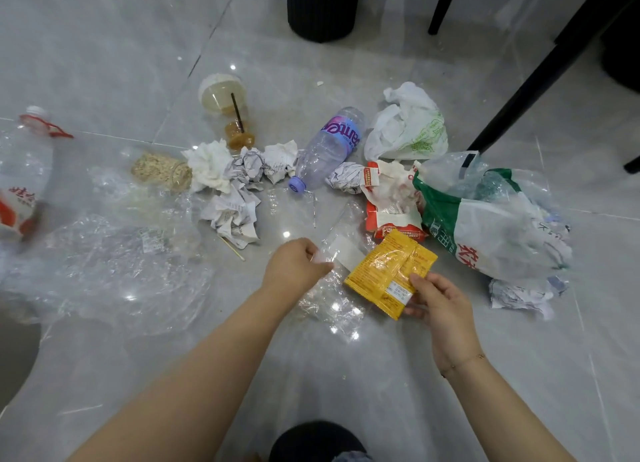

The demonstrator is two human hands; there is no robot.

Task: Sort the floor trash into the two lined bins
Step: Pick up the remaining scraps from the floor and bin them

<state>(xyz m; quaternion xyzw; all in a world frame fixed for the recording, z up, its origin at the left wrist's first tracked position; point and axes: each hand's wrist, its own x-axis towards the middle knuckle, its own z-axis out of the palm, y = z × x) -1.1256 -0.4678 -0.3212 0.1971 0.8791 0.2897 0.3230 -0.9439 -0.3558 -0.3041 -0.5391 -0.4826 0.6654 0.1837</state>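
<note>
My right hand (pixel 440 306) grips a yellow snack packet (pixel 388 271) by its lower right edge, just above the floor. To its left, my left hand (pixel 294 264) pinches a clear plastic wrapper (pixel 341 254) that trails down over the tiles. Trash lies scattered ahead: a purple-capped water bottle (pixel 329 146), crumpled receipts (pixel 235 202), a white tissue wad (pixel 211 164), a drink cup with a straw (pixel 225 98), a red and white wrapper (pixel 391 198), a white bag (pixel 408 126) and a green and white bag (pixel 485 226). One black ribbed bin (pixel 322 8) stands at the top.
A red-labelled bottle (pixel 20 174) and a large clear plastic sheet (pixel 104 261) lie at the left. Black chair legs (pixel 540 70) slant across the upper right. Another crumpled paper (pixel 519 295) sits at the right. A dark round object (pixel 315 441) is at the bottom edge.
</note>
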